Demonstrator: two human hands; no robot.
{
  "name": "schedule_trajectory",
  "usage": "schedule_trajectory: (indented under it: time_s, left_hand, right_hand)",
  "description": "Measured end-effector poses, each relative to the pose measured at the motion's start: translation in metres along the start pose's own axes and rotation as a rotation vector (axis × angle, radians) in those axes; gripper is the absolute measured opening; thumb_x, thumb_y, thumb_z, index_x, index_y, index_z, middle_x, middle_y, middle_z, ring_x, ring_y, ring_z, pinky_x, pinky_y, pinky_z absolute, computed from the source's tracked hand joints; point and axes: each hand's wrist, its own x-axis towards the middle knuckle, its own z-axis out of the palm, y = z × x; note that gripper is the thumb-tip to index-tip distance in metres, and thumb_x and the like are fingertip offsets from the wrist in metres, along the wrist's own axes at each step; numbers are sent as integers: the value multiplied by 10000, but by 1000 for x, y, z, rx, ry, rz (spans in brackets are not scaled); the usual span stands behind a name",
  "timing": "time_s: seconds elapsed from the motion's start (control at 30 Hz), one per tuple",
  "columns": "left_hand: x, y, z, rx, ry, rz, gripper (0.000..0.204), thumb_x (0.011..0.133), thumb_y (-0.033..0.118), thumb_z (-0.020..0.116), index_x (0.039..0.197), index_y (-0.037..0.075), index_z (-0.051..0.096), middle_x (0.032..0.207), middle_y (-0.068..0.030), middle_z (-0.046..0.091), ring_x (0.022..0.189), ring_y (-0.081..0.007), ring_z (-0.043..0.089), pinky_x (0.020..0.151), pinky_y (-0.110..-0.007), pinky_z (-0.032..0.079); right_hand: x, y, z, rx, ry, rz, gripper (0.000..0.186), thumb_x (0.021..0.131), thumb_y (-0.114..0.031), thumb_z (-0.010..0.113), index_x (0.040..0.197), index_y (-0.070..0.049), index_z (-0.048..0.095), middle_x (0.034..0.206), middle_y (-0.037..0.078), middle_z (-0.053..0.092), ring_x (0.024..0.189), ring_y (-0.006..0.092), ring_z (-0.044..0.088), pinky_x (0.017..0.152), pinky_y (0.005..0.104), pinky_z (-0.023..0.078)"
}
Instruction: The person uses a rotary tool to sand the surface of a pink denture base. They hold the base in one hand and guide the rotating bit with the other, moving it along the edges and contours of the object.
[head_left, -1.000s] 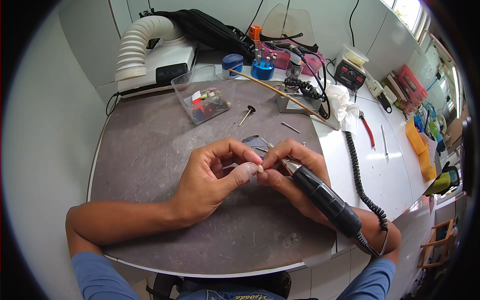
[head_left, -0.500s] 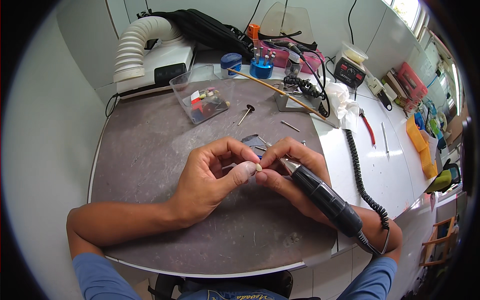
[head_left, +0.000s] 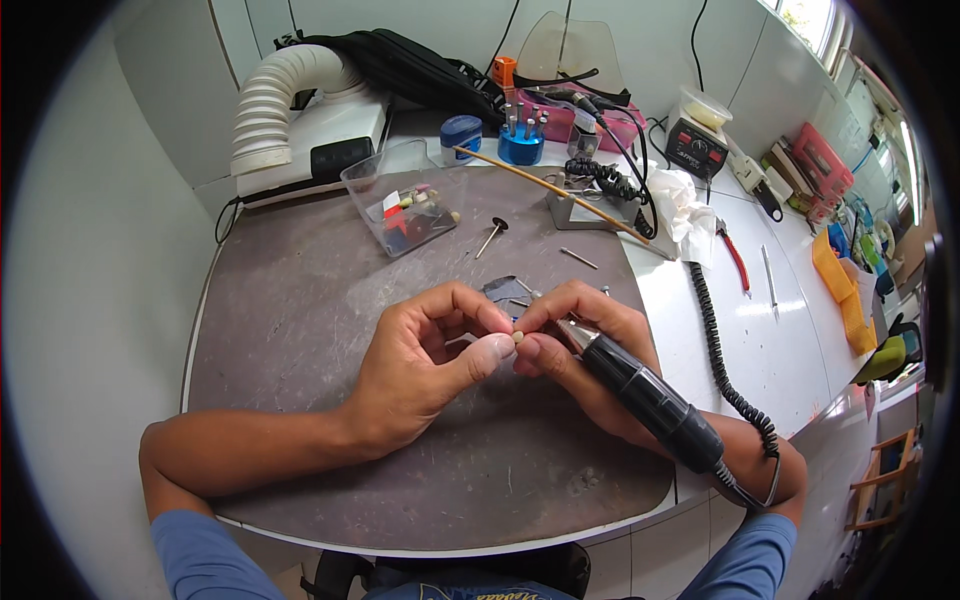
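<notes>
My hands are together, fingertips nearly meeting: my left hand (head_left: pixel 415 370) pinches a small pale piece (head_left: pixel 518 337) between thumb and forefinger, and my right hand's (head_left: pixel 592 388) fingertips come up to it from the right. That hand also grips a black drill (head_left: pixel 655 405) slanting across it. Just beyond my hands on the desk (head_left: pixel 440 510), a disc tool (head_left: pixel 493 236); farther left, a clear box (head_left: pixel 415 246); off right, red pliers (head_left: pixel 736 260).
</notes>
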Motion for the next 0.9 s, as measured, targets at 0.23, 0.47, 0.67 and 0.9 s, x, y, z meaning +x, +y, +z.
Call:
schedule_trajectory:
  time_s: [0.23, 0.47, 0.67, 0.9]
  left_hand:
    - [2, 5, 5, -25, 17, 43, 181, 903, 105, 663, 1057, 28, 606, 999, -29, 634, 911, -72, 588, 794, -229, 481]
    - [2, 6, 4, -34, 46, -76, 149, 921, 98, 631, 1051, 29, 607, 939, -56, 644, 864, -106, 593, 788, -261, 480]
    - [4, 3, 2, -50, 71, -75, 140, 941, 99, 612, 1066, 38, 599, 968, -62, 670, 883, -116, 629, 797, -261, 506]
    - [3, 4, 3, -40, 61, -88, 142, 948, 112, 606, 1066, 33, 608, 957, -66, 672, 880, -115, 630, 794, -262, 504]
  right_hand:
    - [-1, -8, -1, 82, 85, 51, 226, 934, -152, 628, 1104, -2, 632, 896, 74, 637, 802, 113, 614, 707, 254, 526]
    - [3, 4, -21, 49, 118, -111, 289, 935, -201, 571, 1105, 30, 606, 893, 106, 645, 795, 99, 581, 772, 266, 507]
    - [4, 9, -23, 228, 84, -114, 179, 896, -160, 614, 863, -12, 519, 990, 201, 675, 746, 89, 600, 737, 260, 510]
    - [1, 4, -20, 132, 32, -83, 167, 885, -135, 619, 848, -12, 512, 936, 180, 687, 725, 80, 606, 662, 248, 521]
